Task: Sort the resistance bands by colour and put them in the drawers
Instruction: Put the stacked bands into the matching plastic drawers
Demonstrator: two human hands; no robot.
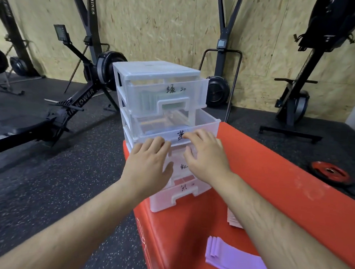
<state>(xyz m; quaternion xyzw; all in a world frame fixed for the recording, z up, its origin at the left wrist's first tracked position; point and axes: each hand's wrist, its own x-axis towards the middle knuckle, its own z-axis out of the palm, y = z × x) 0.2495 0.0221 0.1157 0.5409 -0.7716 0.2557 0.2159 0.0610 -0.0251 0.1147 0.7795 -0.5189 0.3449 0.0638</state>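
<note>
Head view: what do the hands do?
— Left hand (147, 163) lies flat, fingers straight, on the pulled-out second drawer (211, 126)'s front; right hand (206, 154) rests bent fingertips there too.
— And around?
— Drawer unit (155, 70) on red box (274, 161), rubber gym floor (44, 188); rower (76, 103) far left; purple bands (233, 260) near right.

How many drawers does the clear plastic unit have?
4, stacked: top drawer; second drawer, pulled out; third drawer, partly behind the left hand and right hand; bottom drawer. None seems hidden.
</note>
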